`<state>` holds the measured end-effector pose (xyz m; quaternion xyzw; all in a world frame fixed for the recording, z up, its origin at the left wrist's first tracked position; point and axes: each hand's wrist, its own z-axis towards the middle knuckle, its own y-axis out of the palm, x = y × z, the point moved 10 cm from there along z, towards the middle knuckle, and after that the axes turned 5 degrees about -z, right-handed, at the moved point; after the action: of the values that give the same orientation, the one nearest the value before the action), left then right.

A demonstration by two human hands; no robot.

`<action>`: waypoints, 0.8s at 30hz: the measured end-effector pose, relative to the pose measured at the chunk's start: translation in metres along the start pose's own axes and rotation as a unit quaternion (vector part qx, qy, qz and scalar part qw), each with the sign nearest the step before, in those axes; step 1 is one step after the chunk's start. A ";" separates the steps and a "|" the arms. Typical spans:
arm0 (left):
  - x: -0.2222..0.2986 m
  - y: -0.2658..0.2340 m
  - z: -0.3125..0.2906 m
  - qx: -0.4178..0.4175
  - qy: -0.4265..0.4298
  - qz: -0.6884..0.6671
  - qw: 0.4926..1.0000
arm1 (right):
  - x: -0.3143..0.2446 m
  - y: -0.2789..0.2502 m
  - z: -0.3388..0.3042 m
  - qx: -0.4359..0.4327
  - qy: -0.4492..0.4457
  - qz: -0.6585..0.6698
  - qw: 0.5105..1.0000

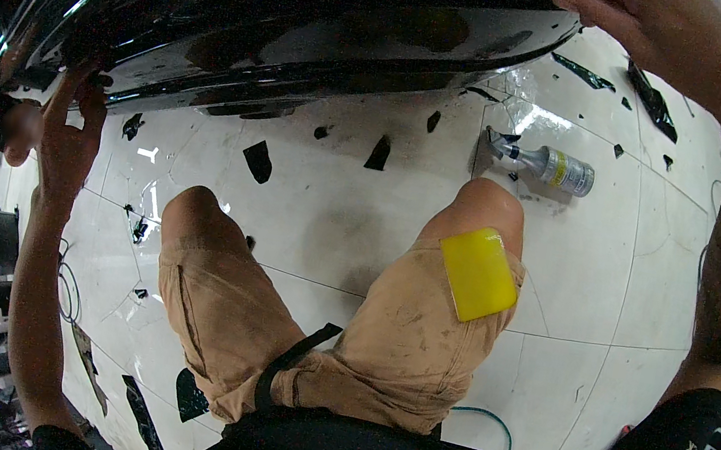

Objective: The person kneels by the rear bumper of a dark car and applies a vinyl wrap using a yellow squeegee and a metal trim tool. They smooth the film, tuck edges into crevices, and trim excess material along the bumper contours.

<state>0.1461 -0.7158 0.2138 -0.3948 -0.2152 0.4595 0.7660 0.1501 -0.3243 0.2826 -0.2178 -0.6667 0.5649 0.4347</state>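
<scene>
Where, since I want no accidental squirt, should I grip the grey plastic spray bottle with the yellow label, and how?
Grip the grey spray bottle around its broad, rounded body, probably from above: it lies on its side on the white tiled floor, spray head toward the left, leaving the body exposed.

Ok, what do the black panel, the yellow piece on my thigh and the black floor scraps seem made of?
Black panel: mirror-like gloss, streaked reflections; metal or plastic, unclear. Yellow piece: probably smooth plastic, given its even colour and soft sheen. Black scraps: perhaps thin, glossy plastic film, given their jagged edges and glints.
</scene>
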 end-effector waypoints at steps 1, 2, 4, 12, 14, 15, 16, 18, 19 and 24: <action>-0.004 0.001 -0.001 -0.009 -0.012 0.004 1.000 | 0.007 0.007 0.006 -0.042 0.027 -0.004 0.999; -0.006 0.002 -0.002 -0.011 -0.011 -0.010 1.000 | 0.007 0.008 0.006 -0.044 0.029 0.000 0.999; -0.011 0.005 -0.004 -0.016 -0.011 -0.039 0.999 | -0.001 0.002 0.000 -0.006 0.005 0.016 1.000; -0.011 0.002 -0.004 -0.014 -0.024 -0.002 1.000 | 0.022 0.022 0.003 -0.068 -0.001 0.083 0.994; -0.013 0.002 -0.005 -0.018 -0.038 -0.003 0.999 | 0.026 0.024 0.002 -0.071 0.017 0.098 0.993; -0.014 0.002 -0.005 -0.020 -0.039 0.001 0.999 | 0.024 0.020 0.000 -0.065 0.010 0.077 0.995; -0.015 0.003 -0.005 -0.021 -0.040 0.004 0.999 | 0.020 0.016 -0.004 -0.060 0.003 0.057 0.997; -0.012 0.004 -0.003 -0.018 -0.035 -0.004 0.999 | 0.018 0.010 -0.009 -0.031 -0.014 0.030 0.999; -0.012 0.002 -0.005 -0.021 -0.035 -0.001 0.999 | 0.018 0.013 -0.011 -0.002 -0.029 0.030 0.999; -0.019 0.000 -0.009 -0.019 -0.025 0.003 1.000 | 0.043 0.031 -0.008 -0.061 -0.039 0.044 0.996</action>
<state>0.1431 -0.7363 0.2092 -0.3985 -0.2417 0.4670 0.7515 0.1283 -0.2781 0.2679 -0.2502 -0.7062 0.5500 0.3691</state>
